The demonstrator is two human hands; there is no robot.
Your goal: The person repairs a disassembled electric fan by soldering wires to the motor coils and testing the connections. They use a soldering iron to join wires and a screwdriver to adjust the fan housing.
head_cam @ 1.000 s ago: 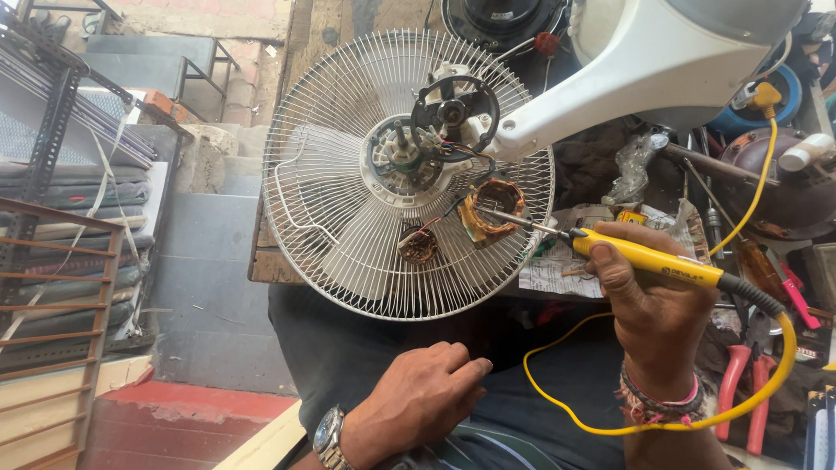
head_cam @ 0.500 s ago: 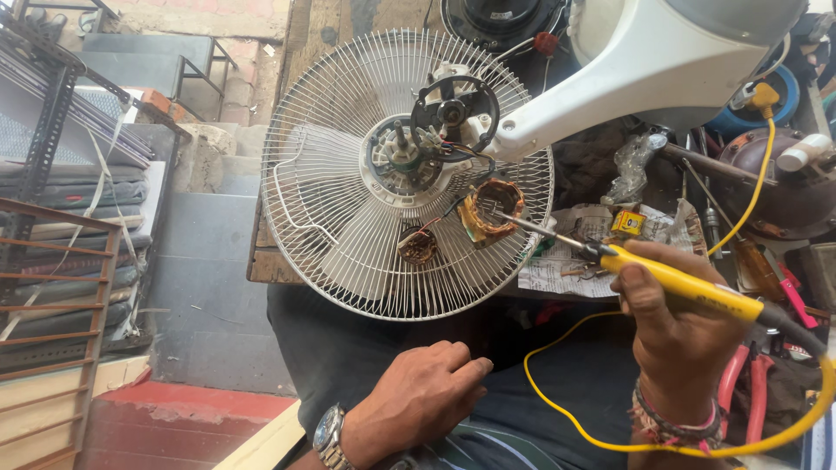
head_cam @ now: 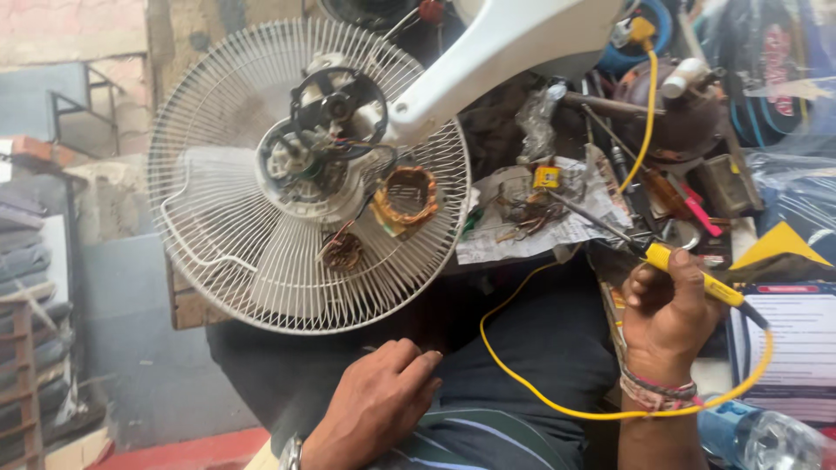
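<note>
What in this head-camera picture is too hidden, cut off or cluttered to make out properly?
- Soldering iron: the tip vanishes into clutter over the paper, so what it touches is unclear.
- Right hand: its fingers cover the grip.
- Left hand: the palm faces down, hiding anything under it.
- White fan arm: cut off by the top edge.
- Copper winding: wire ends too fine to trace.

Soldering iron [head_cam: 688,271]: yellow handle, thin metal shaft, held slanted with the tip up-left over crumpled paper on the bench. Yellow cord loops from the handle's rear down across the lap and back up. Fan guard [head_cam: 306,174]: white wire grille, round, tilted toward camera, bare motor at centre, copper winding hanging loose beside it.
</note>
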